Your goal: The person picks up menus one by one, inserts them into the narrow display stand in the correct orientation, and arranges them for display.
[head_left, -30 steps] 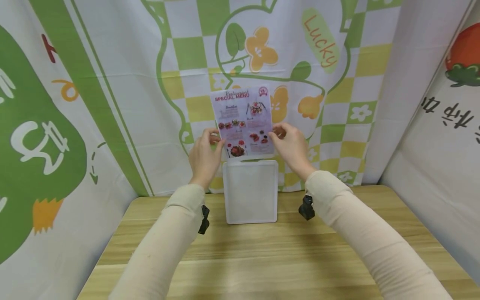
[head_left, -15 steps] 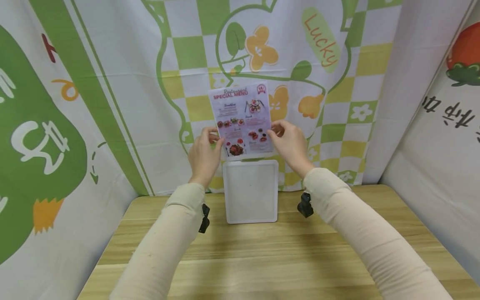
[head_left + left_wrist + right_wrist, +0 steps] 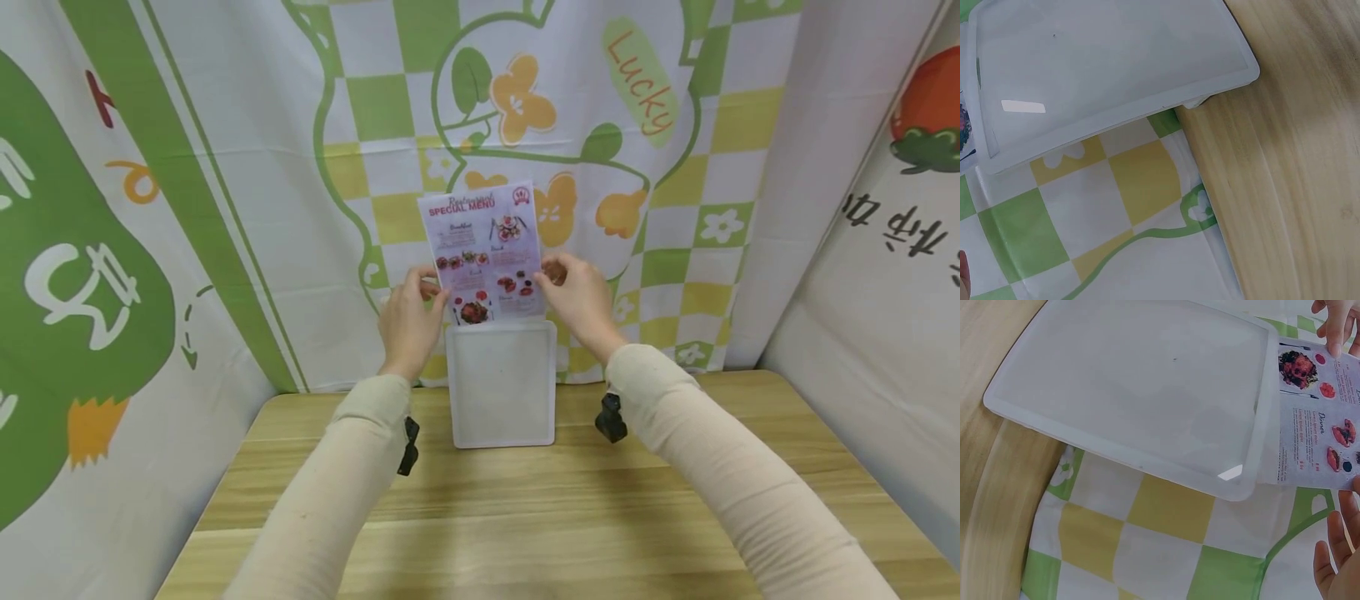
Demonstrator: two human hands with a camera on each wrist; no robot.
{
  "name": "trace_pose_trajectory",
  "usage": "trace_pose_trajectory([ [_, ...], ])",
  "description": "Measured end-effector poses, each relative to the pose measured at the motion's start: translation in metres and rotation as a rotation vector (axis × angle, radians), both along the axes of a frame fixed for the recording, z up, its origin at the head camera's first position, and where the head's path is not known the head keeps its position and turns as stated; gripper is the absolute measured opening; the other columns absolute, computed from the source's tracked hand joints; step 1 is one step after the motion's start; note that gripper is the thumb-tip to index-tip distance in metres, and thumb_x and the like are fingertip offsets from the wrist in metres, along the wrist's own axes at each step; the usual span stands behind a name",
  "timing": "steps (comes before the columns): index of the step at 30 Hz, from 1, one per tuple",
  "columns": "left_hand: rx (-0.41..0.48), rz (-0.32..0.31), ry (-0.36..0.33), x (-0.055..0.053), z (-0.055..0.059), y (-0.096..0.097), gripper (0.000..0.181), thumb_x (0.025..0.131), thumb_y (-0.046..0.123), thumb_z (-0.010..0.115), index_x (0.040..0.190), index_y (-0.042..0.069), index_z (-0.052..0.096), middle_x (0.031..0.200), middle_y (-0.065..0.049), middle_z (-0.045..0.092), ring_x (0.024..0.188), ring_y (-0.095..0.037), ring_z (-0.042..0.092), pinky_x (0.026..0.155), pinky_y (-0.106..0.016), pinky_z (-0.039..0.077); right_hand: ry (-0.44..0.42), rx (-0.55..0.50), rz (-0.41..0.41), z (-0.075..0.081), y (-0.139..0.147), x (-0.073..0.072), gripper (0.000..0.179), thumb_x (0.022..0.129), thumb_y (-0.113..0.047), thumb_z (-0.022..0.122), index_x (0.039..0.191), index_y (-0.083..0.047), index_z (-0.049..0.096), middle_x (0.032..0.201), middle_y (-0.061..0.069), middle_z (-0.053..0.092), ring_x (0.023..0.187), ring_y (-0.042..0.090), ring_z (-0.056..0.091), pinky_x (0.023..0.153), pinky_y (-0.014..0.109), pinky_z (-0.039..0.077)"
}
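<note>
A printed restaurant menu sheet [image 3: 486, 254] is held up between both hands, facing me and slightly tilted. My left hand [image 3: 407, 325] pinches its left edge low down, between thumb and fingers. On the opposite edge, my right hand [image 3: 583, 302] pinches it at about the same height. Directly below, a white rectangular sign holder [image 3: 501, 385] with a raised rim stands upright on the table. In the right wrist view, the bottom of the menu [image 3: 1313, 425] lies right at the top rim of the holder [image 3: 1147, 381], overlapping it. The left wrist view catches only a fingertip [image 3: 964, 275].
The wooden table [image 3: 495, 517] reaches back to a cloth backdrop [image 3: 375, 108] with green and yellow checks, close behind the holder. Printed cloths also hang at the left [image 3: 75, 250] and right [image 3: 892, 275]. A black wrist camera [image 3: 611, 418] hangs under the right cuff.
The menu rises slightly at first, then both hands lower it, so its bottom edge now meets the holder's top rim. The holder stays in place.
</note>
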State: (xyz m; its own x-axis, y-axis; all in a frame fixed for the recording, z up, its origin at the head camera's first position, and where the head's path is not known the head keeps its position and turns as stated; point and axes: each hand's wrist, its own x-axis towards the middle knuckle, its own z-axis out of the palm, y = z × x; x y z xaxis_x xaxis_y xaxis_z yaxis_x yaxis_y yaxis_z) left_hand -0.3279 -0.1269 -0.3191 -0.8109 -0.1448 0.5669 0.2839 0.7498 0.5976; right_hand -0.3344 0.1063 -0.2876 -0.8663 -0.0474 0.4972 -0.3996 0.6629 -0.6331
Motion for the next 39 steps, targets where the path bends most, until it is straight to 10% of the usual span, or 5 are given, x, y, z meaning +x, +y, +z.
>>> trace_pose_trajectory([
  [21,-0.046,0.0,-0.136,-0.001,-0.021,0.003,0.041,0.095,0.029,0.068,0.132,0.015,0.057,0.11,0.001,0.071,0.094,-0.022,0.064,0.075,-0.038,0.048,-0.077,0.034,-0.044,-0.045,0.003,-0.001,0.021,0.095,-0.024,0.067,0.107,-0.007,0.069,0.095,0.008,0.071,0.08,0.022,0.061,0.069,0.036,0.049],
  [39,0.013,-0.007,-0.097,-0.004,-0.016,0.006,0.031,0.095,0.027,0.067,0.123,0.014,0.061,0.106,-0.002,0.071,0.087,-0.02,0.064,0.067,-0.033,0.045,-0.08,-0.081,-0.054,-0.055,0.003,-0.003,0.022,0.095,-0.02,0.068,0.111,-0.006,0.069,0.102,0.008,0.068,0.094,0.024,0.059,0.083,0.039,0.048],
])
